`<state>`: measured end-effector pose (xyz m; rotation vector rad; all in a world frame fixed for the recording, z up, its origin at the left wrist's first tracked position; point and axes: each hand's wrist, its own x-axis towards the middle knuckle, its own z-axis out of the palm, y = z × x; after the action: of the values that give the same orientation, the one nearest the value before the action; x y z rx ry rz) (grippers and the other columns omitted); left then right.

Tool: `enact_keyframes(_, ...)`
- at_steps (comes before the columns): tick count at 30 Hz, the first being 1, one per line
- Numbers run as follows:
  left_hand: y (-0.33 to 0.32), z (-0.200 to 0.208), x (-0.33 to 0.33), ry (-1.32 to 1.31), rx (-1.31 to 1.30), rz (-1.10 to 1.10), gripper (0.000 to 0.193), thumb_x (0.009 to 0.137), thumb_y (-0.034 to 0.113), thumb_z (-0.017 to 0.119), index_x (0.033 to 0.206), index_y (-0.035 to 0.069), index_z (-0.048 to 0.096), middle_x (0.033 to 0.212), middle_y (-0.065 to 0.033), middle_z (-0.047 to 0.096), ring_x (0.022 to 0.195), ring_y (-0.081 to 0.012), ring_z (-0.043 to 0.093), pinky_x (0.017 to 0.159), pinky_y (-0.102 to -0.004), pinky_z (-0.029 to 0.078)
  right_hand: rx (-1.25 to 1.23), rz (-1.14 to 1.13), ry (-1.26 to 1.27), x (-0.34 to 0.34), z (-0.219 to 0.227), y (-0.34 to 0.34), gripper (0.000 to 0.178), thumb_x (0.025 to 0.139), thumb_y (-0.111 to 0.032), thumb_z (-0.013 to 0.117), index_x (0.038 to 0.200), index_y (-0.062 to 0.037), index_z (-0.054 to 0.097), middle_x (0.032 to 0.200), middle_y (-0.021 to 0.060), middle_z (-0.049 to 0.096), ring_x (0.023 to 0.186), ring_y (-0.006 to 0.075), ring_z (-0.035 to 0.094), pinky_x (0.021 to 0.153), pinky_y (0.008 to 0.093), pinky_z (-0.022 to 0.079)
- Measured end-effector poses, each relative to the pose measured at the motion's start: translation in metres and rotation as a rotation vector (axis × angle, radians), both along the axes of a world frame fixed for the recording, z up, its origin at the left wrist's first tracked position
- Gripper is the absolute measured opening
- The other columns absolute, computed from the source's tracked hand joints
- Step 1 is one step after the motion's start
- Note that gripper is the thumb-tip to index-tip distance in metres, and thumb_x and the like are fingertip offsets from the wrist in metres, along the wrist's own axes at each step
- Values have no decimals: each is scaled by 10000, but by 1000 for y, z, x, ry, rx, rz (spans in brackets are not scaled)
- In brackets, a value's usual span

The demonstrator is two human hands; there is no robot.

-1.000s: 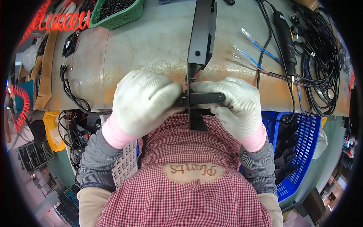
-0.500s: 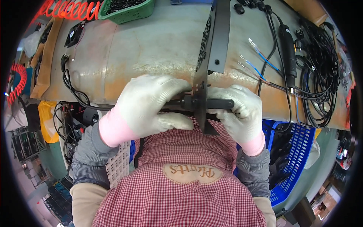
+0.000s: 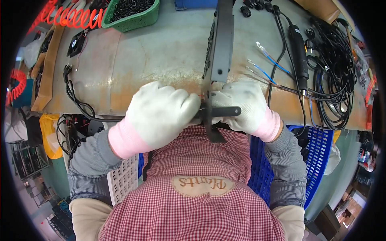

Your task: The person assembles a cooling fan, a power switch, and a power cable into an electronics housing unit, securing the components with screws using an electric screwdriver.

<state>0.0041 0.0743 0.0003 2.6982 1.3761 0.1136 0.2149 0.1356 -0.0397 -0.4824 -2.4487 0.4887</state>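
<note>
A dark metal panel (image 3: 222, 46) with a perforated section stands on edge between my gloved hands, its lower end over the bench's front edge. My left hand (image 3: 161, 114) is closed at the panel's left face, around the black cable fitting, which its fingers mostly hide. From that hand a black cable (image 3: 102, 119) runs left to a plug (image 3: 67, 70) on the bench. My right hand (image 3: 243, 106) is closed at the panel's right side, with its curled fingers against it. A black bar (image 3: 227, 111) with a rounded, holed end juts right from the panel, in front of that hand.
A green basket (image 3: 134, 22) of small black parts and a blue bin (image 3: 195, 4) stand at the back. A small fan (image 3: 76, 43) lies left. Blue-ended wires (image 3: 263, 70), a black cylindrical tool (image 3: 298, 56) and coiled black cables (image 3: 335, 72) lie right. Blue crates (image 3: 317, 148) stand below the bench.
My left hand has closed over the fitting, whose fingers were apart around it before. My right hand has shifted left against the panel, and the panel has moved slightly left.
</note>
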Motion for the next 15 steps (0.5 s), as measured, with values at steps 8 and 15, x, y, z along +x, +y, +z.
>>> enact_keyframes(8, 18, 2, -19, -434, -567, 34, 346, 919, 352, 554, 984, 14, 588, 709, -88, 582, 613, -242, 577, 589, -311, 466, -100, -18, 18, -2, -4, -4, 207, 773, -311, 695, 826, -152, 575, 601, 49, 563, 583, 263, 605, 505, 373, 448)
enact_keyframes(15, 24, 5, -16, -534, -1143, 132, 383, 968, 356, 511, 1049, -14, 569, 747, -49, 556, 658, -156, 548, 602, -280, 453, -536, -26, -23, 2, -1, -18, 190, 828, -229, 676, 930, -117, 560, 707, 128, 618, 674, 338, 631, 556, 402, 472)
